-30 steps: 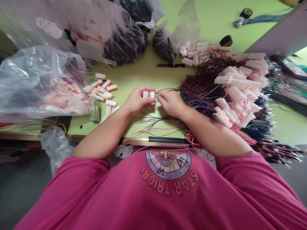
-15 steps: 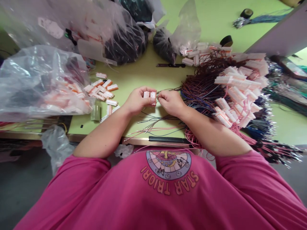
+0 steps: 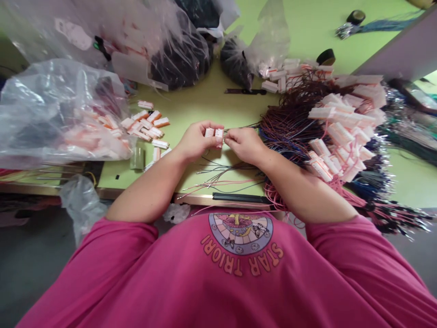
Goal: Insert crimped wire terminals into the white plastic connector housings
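Between its thumb and fingers, my left hand (image 3: 198, 140) grips a white connector housing (image 3: 219, 133) with orange-red parts. My right hand (image 3: 244, 143) is closed in a pinch right beside the housing's right edge, on a thin wire whose end is too small to make out. Dark wires run from behind this hand to a large bundle of brown and blue wires (image 3: 283, 118). Below the hands, several loose wires (image 3: 218, 175), some pink and some dark, lie with metal tips pointing left. Several loose housings (image 3: 146, 123) are scattered left of my left hand.
A clear plastic bag (image 3: 61, 105) of housings fills the left side. Wired white connectors (image 3: 341, 132) are heaped on the right. Further back are dark-filled bags (image 3: 184, 59), a black knife-like tool (image 3: 245, 91) and a tape roll (image 3: 326, 57). A black strip (image 3: 239, 198) runs along the front edge.
Both hands stay close together at the housing, with hardly any movement. The whole view has shifted very slightly.
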`<action>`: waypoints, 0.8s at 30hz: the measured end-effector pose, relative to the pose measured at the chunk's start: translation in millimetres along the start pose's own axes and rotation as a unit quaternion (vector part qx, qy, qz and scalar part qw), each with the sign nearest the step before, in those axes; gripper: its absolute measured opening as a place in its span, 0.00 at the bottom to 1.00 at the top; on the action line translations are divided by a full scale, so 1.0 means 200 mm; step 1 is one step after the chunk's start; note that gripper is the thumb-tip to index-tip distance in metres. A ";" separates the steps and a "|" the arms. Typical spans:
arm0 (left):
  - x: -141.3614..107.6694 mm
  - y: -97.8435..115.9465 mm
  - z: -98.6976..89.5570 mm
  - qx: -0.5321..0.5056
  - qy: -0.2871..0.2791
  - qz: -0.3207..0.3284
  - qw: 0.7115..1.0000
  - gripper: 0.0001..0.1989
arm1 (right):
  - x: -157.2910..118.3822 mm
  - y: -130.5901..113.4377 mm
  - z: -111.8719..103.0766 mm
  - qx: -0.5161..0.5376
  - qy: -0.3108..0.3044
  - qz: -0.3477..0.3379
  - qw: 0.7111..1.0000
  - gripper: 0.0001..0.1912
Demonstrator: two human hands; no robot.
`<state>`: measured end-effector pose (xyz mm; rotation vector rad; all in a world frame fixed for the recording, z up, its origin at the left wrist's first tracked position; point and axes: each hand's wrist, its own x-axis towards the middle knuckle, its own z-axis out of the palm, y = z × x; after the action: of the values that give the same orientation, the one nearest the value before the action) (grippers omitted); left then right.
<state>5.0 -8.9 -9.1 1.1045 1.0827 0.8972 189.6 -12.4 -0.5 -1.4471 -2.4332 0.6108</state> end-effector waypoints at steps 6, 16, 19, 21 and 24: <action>0.04 0.02 -0.05 -0.022 0.066 -0.027 0.997 0.14 | -0.05 -0.03 -0.04 -0.172 -0.010 -0.027 0.985 0.20; 0.05 -0.01 -0.06 0.000 0.056 -0.023 0.998 0.13 | 0.03 0.01 0.06 -0.087 -0.076 -0.010 0.993 0.13; 0.06 -0.01 -0.07 -0.040 0.038 -0.026 0.998 0.14 | 0.00 0.02 0.00 0.056 -0.070 -0.027 0.996 0.11; 0.05 -0.01 -0.07 -0.075 0.020 -0.039 0.996 0.16 | -0.02 0.02 -0.03 0.166 -0.102 -0.064 0.979 0.13; 0.05 -0.01 -0.06 -0.114 -0.001 -0.063 0.992 0.18 | -0.03 0.02 -0.05 0.242 -0.161 -0.152 0.945 0.08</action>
<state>-5.0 2.6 -14.6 0.8389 1.0103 0.8942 199.6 -13.7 6.1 -0.8082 -2.4141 1.3353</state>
